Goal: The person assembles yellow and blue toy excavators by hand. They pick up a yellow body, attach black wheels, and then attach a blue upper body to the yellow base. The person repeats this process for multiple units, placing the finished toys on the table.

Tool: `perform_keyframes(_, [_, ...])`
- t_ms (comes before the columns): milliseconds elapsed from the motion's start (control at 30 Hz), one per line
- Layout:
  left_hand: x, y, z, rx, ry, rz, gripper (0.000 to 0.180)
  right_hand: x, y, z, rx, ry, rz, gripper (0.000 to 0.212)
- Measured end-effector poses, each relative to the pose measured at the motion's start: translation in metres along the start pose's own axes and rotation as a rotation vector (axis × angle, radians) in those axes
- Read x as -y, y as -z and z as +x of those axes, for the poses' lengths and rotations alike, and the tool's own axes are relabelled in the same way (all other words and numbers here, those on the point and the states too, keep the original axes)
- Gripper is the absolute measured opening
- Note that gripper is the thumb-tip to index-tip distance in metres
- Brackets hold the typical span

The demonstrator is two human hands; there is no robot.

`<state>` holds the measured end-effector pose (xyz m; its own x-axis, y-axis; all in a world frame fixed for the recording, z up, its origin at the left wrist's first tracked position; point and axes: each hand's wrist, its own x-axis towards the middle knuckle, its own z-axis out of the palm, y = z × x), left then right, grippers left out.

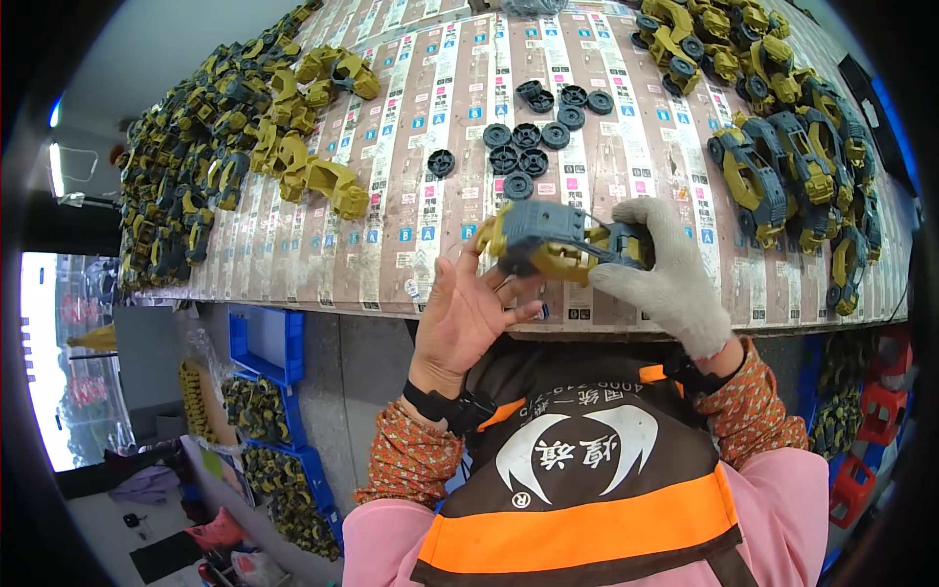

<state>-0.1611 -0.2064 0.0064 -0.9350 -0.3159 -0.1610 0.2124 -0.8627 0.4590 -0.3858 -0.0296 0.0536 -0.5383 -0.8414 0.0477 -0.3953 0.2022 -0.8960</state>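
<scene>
A toy vehicle body (pixel 553 233) in dark blue-grey and mustard yellow is held level above the table's near edge. My right hand (pixel 670 284), in a pale knitted glove, grips its right end between thumb and fingers. My bare left hand (pixel 465 318) has its palm turned up, with its fingers bent against the left end and underside of the body. Part of those fingertips is hidden behind the toy. Just beyond it, several loose dark toy wheels (pixel 518 186) lie scattered on the table.
Paper printed in strips covers the table (pixel 411 147). A heap of similar toy bodies (pixel 210 147) fills its left side, and more bodies (pixel 802 166) lie on the right. Blue crates (pixel 269 342) stand below at left; red stools (pixel 880 416) are at right.
</scene>
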Motion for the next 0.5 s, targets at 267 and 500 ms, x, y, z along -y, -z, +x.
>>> perform_keyframes(267, [0.021, 0.002, 0.014, -0.286, -0.305, 0.129, 0.061, 0.027, -0.027, -0.012, 0.228, 0.351, -0.132, 0.043])
perform_keyframes(500, [0.018, 0.005, 0.007, -0.319, -0.226, 0.251, 0.089, 0.01, -0.042, 0.093, 0.018, 0.5, -0.505, 0.02])
